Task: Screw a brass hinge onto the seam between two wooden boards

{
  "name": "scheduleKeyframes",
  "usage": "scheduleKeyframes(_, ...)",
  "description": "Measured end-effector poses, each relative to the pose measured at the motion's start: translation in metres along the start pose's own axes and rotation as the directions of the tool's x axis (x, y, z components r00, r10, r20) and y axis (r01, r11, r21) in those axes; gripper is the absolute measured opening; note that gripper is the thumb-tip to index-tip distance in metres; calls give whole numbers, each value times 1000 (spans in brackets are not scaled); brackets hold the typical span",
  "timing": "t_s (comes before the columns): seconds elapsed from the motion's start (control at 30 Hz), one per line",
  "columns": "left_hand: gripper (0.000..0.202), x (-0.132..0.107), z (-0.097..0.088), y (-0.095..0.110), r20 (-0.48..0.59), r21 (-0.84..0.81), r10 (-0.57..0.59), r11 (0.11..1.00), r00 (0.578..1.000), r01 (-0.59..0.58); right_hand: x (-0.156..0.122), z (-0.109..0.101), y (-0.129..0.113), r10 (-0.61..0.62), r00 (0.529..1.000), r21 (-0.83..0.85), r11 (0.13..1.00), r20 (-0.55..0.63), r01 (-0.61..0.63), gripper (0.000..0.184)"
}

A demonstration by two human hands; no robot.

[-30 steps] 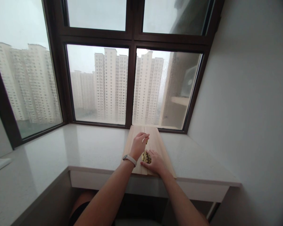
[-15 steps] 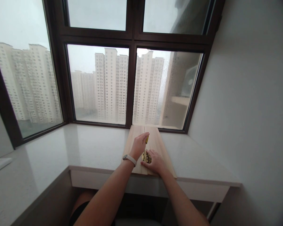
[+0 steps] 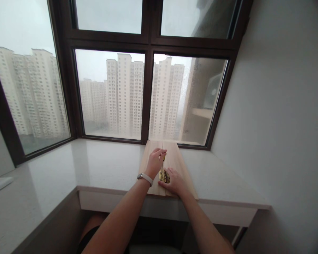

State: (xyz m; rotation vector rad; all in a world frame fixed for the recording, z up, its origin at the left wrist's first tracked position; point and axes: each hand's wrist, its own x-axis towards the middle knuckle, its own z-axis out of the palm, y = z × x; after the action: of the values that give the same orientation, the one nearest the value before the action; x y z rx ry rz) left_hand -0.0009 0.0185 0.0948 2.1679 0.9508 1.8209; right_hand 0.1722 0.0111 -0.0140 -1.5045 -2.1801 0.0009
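Note:
My left hand (image 3: pixel 155 163), with a light-banded watch (image 3: pixel 145 178) on its wrist, is closed on a small screwdriver (image 3: pixel 164 158) with a yellow and dark handle. Its thin shaft points down at a brass-coloured hinge (image 3: pixel 164 176) with several holes. Whether the tip sits in a screw is too small to tell. My right hand (image 3: pixel 174 181) lies on the wood and holds the hinge between thumb and fingers. Under both hands are two pale wooden boards (image 3: pixel 184 173) side by side, and the hinge is over their seam.
The boards rest on a white windowsill counter (image 3: pixel 106 162), reaching from its front edge to the dark window frame (image 3: pixel 147 95). A white flat object (image 3: pixel 0 184) lies at the far left. On the right rises a plain wall (image 3: pixel 278 116). My legs are below the counter.
My left fingers have shifted slightly at the screwdriver handle, which has moved a little left and down. My right hand and the hinge stay in place.

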Motion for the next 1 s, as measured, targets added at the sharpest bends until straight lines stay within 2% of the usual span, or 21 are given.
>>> scheduleKeyframes(0.33,31,-2,4,-6,27,-35,5,999,1000,-4,-1,-5,-4,10,1000,9,1000,12,-10,90)
scheduleKeyframes(0.7,22,-2,0,-1,-11,-23,-31,999,999,31,-1,-4,-3,30,999,13,999,17,-31,90)
scheduleKeyframes(0.87,26,-2,1,-3,-6,-6,20,1000,1000,-20,-1,-2,-2,25,999,14,1000,25,-25,92)
scheduleKeyframes(1.0,30,-1,2,-4,17,-25,17,1000,1000,-17,-1,-2,-1,11,1000,8,1000,24,-12,92)
